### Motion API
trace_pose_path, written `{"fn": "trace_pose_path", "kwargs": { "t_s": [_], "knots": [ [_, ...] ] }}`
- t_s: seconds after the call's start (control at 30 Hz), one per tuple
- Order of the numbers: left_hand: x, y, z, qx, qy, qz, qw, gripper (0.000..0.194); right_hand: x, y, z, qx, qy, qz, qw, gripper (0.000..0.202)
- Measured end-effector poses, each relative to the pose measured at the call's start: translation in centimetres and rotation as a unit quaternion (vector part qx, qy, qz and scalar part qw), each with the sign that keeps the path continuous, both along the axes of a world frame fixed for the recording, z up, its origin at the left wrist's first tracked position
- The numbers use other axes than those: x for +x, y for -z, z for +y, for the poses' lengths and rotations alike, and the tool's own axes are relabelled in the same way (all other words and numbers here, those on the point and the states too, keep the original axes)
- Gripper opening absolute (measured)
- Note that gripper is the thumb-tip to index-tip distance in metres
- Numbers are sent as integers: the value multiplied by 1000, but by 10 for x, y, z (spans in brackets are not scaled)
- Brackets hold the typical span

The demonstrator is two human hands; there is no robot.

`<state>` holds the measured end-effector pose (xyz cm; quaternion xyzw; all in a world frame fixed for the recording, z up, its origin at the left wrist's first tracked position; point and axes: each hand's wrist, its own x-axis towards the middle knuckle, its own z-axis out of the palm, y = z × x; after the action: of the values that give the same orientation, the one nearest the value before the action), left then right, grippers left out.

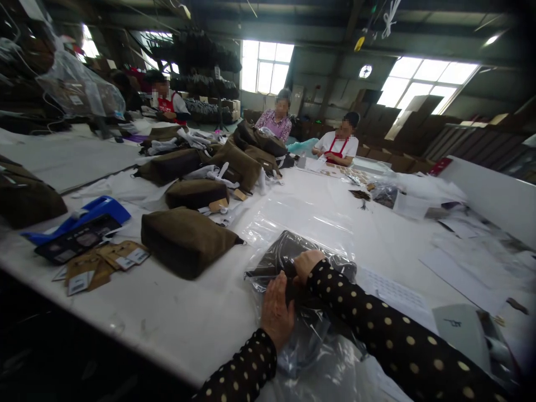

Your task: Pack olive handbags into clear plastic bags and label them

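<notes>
A dark brown fabric bag [276,252] lies in front of me, with a clear plastic bag [304,349] around or over it. The plastic spreads past its far edge and crumples toward me. My left hand [277,310] rests on the near left side, fingers stretched out and lying on the plastic. Just beyond it, my right hand [307,266] is closed on the plastic over the dark bag; its fingertips are hidden. To the left stands a brown pouch [186,241] with a dark base, apart from both hands.
Several more brown bags [234,162] are piled farther back. Cardboard tags [106,262] lie beside a blue tool [90,215] at the left. Printed paper [396,296] and a grey device [460,335] are at my right. Several co-workers [337,142] are across the table.
</notes>
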<state>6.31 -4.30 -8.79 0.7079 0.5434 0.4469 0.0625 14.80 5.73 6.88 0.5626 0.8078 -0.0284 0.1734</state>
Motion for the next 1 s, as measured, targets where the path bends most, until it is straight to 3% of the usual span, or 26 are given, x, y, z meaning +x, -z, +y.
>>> {"fn": "trace_pose_path", "kwargs": {
  "t_s": [0.17, 0.23, 0.27, 0.3, 0.33, 0.37, 0.4, 0.47, 0.57, 0.63, 0.7, 0.9, 1.0],
  "knots": [
    [-4, -7, -1, -7, 21, -31, 999, 59, 64, -32, 9, 45, 75, 64, 994, 33],
    [-8, -21, -3, -9, 6, -98, 995, 52, 84, -36, -8, 9, 105, 251, 962, 31],
    [-10, -30, -5, -15, -2, -142, 990, 47, 89, -34, -21, -26, 126, 400, 908, 31],
    [-13, -42, -6, -26, -2, -185, 982, 41, 90, -29, -36, -67, 149, 555, 816, 32],
    [-15, -54, -7, -43, 12, -222, 974, 35, 88, -23, -51, -104, 170, 686, 700, 36],
    [-17, -68, -8, -64, 42, -250, 965, 30, 83, -16, -66, -134, 189, 776, 587, 40],
    [-18, -81, -9, -85, 82, -270, 956, 27, 77, -11, -79, -154, 204, 825, 504, 42],
    [-18, -105, -12, -108, 153, -289, 939, 27, 62, -2, -101, -170, 235, 870, 399, 43],
    [-12, -128, -20, -87, 171, -300, 935, 32, 47, 1, -119, -166, 276, 896, 306, 43],
    [-8, -134, -27, -62, 155, -294, 941, 30, 42, 2, -127, -172, 299, 899, 269, 45],
    [-5, -137, -32, -48, 144, -284, 947, 27, 40, 5, -133, -180, 312, 899, 251, 44],
    [-3, -141, -39, -64, 141, -246, 957, 14, 35, 14, -145, -150, 321, 898, 261, 40],
    [-4, -140, -42, -39, 141, -199, 969, 11, 32, 14, -148, -145, 326, 902, 245, 42]
  ]
}}
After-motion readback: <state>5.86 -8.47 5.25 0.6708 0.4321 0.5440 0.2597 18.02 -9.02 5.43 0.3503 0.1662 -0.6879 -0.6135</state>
